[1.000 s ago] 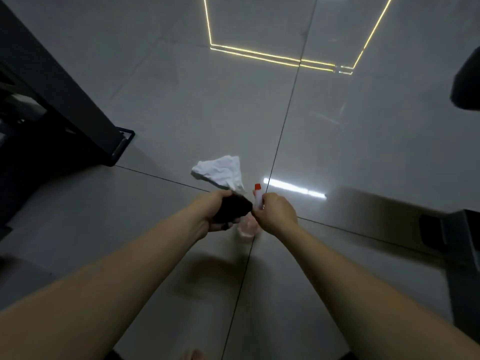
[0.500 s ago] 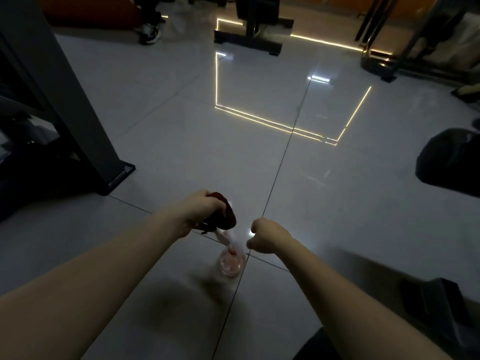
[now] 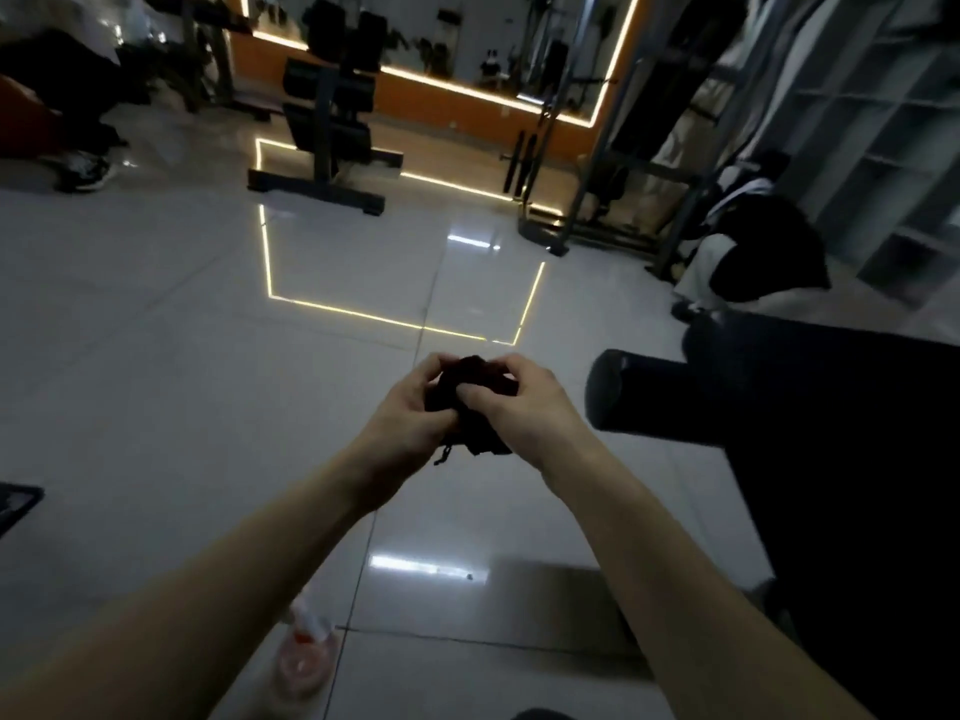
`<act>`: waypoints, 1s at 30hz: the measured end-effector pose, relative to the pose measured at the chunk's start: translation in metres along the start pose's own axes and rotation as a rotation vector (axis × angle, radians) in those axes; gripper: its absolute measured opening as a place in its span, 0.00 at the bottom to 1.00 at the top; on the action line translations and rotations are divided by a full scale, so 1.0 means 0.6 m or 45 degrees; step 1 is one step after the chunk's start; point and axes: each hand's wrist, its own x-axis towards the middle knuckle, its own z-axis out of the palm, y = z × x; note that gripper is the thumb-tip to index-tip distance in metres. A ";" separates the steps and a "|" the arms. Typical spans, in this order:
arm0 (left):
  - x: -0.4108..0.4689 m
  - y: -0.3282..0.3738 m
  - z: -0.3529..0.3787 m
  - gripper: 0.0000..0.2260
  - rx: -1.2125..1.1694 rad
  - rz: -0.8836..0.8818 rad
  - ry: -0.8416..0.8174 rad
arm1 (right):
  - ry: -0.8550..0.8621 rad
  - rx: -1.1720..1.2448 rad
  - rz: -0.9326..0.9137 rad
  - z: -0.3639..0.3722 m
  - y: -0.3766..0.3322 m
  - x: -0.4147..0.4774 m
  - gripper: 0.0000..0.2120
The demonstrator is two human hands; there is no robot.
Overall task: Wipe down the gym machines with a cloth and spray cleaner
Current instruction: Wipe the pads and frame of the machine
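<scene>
One spray bottle (image 3: 304,662) stands on the glossy tiled floor (image 3: 156,356) at lower left, just beside the left forearm and well below the hands. Two hands meet mid-frame over one dark cloth (image 3: 475,387). The left hand (image 3: 410,423) curls its fingers round the cloth's left side, and the right hand (image 3: 524,407) pinches its right side with thumb and bent fingers. One black padded roller (image 3: 654,394) juts in near the right hand. One weight bench (image 3: 327,127) stands far behind.
</scene>
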 end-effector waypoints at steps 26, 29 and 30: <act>0.265 0.018 0.416 0.19 0.507 0.427 -0.037 | 1.020 -0.395 0.008 -0.569 0.227 -0.027 0.05; 0.269 0.013 0.413 0.19 0.493 0.450 -0.062 | 1.034 -0.565 -0.077 -0.544 0.203 0.009 0.05; 0.270 0.013 0.414 0.20 0.487 0.450 -0.066 | 1.016 -0.592 -0.107 -0.532 0.192 0.019 0.06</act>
